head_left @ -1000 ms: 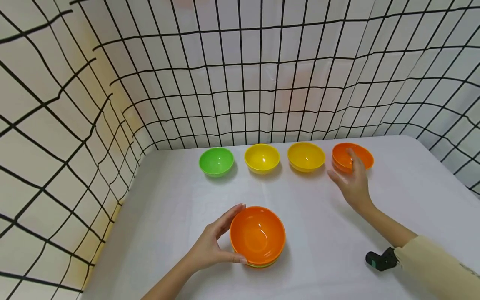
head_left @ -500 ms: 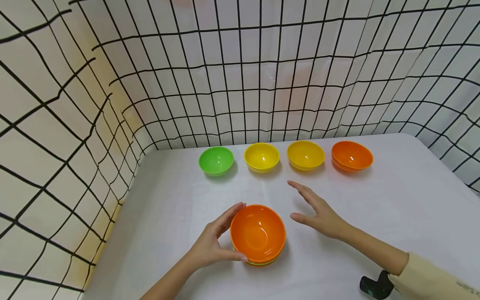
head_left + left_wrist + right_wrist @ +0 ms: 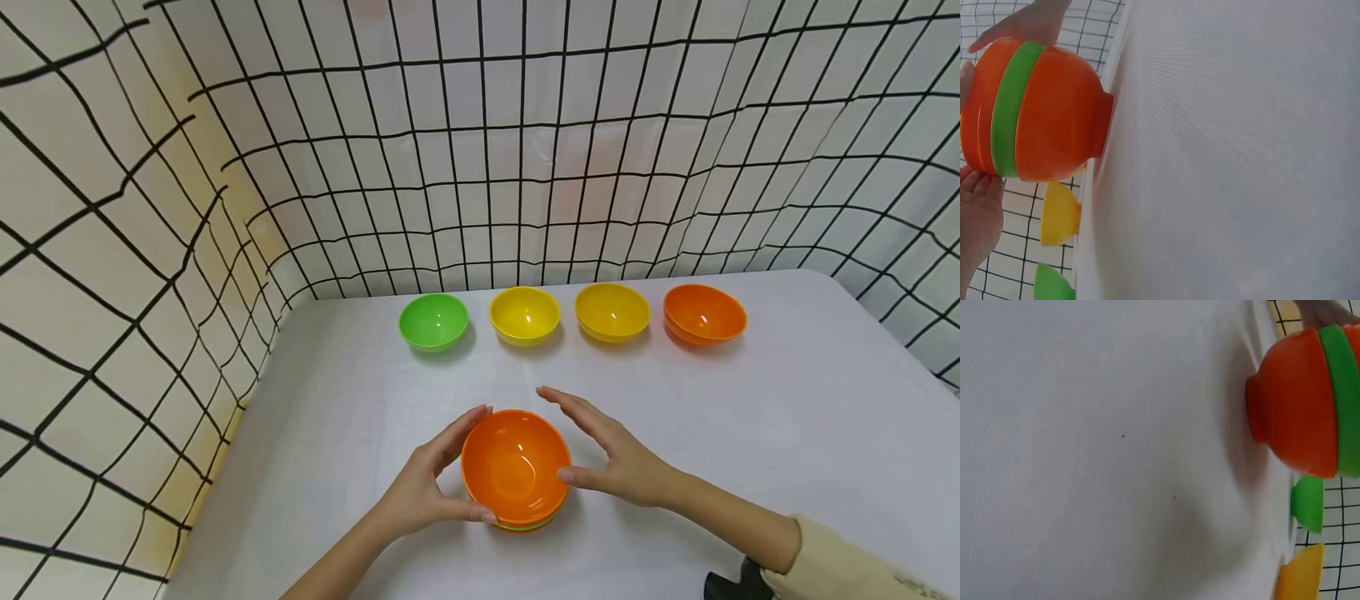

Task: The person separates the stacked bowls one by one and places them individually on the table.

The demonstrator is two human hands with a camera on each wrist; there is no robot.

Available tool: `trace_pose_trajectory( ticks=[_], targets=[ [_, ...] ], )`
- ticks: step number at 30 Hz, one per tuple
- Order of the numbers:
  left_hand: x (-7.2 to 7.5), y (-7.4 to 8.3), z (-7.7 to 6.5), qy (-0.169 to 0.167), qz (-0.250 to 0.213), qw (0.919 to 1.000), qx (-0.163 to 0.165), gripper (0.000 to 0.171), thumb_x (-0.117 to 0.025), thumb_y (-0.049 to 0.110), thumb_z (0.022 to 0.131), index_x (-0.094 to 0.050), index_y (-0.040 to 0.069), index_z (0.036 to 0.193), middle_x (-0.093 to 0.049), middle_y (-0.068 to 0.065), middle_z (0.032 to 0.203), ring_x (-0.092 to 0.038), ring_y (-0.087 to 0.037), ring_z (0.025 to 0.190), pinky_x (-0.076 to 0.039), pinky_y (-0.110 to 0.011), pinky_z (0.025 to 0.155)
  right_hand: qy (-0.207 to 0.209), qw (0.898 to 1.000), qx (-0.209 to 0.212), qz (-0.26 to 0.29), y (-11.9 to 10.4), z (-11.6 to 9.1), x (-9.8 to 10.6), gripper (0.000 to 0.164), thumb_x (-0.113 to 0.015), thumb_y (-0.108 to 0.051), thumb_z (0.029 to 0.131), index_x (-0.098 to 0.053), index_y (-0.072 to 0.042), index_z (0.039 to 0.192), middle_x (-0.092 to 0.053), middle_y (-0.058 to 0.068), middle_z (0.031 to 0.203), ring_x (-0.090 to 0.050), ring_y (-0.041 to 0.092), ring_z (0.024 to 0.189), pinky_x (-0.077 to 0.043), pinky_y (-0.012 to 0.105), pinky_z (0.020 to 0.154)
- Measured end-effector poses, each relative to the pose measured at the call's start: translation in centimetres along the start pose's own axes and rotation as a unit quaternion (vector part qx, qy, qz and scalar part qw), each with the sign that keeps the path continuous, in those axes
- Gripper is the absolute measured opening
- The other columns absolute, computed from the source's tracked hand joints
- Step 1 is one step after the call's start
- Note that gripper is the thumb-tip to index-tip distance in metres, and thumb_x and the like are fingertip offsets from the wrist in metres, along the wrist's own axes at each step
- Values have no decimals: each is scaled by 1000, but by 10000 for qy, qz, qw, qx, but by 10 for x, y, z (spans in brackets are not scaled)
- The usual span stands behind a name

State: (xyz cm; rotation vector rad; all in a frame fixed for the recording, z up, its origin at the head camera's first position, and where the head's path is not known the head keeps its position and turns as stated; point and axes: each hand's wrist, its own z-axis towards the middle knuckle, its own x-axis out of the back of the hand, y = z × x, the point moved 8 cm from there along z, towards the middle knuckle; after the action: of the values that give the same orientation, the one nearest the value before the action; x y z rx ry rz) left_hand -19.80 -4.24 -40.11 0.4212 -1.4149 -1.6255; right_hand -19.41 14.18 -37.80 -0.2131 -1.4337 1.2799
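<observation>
A white backdrop (image 3: 465,150) crossed by black grid lines ran from the left side across the back and round to the right. Before it lay a white-covered table (image 3: 337,400); the right wrist view showed tiny dark specks (image 3: 1124,435) on its surface.

Along the far edge, from the left, stood a green bowl (image 3: 433,323), a yellow bowl (image 3: 524,317), a deeper yellow bowl (image 3: 612,313) and an orange bowl (image 3: 704,315), all upright, well apart from the hands, their insides glossy. Nearer, at the middle, the left hand (image 3: 418,495) gripped a stack of bowls (image 3: 516,468), thumb at the near rim, fingers round the far left. Green showed between orange layers. The right hand (image 3: 624,464), fingers spread, was at the stack's right.

Whether its thumb touched the rim could not be told. The lower bowls' insides were hidden. A dark object (image 3: 731,587) beside the right sleeve (image 3: 847,562) was cut off.
</observation>
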Motion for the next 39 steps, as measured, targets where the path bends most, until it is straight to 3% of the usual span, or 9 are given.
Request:
trace_pose_trajectory(
  ticks=[7,16,24,29,39],
  targets=[
    [0,0,0,-1,40,10000,-17,96,-84,17,66,-29,18,145,-37,-1,145,-36,-17,133,-33,-25,107,-29,10000,5,79,-8,0,-10,87,-74,-22,77,-23,-21,147,-29,-7,149,-30,14,135,-32,44,108],
    [-2,2,-2,38,37,10000,-3,96,-84,17,67,-29,17,145,-36,-1,146,-36,-17,133,-33,-26,107,-180,9997,73,115,-13,-2,-26,104,-81,-39,68,-16,-20,148,-28,2,149,-35,17,131,-40,48,102],
    [-3,4,-3,39,184,9997,-124,98,-84,19,66,-27,16,146,-35,-1,146,-36,-19,133,-32,-26,107,-105,9994,-315,-60,-9,-2,-32,109,-78,-51,66,-12,-27,148,-20,-6,151,-31,17,134,-38,50,102],
    [-4,3,-1,12,202,9998,-64,100,-84,19,66,-25,17,146,-34,0,147,-36,-18,133,-33,-26,107,-172,9987,-488,-8,-5,-2,-35,113,-78,-53,64,-8,-29,148,-16,-8,151,-31,16,134,-39,50,102],
    [-3,5,-2,25,397,9992,-22,100,-85,23,65,-26,16,146,-36,1,146,-37,-18,133,-34,-29,107,12,9985,-528,170,-2,-3,-40,111,-81,-50,62,-13,-29,147,-27,-11,144,-39,11,126,-44,40,100]
  ],
)
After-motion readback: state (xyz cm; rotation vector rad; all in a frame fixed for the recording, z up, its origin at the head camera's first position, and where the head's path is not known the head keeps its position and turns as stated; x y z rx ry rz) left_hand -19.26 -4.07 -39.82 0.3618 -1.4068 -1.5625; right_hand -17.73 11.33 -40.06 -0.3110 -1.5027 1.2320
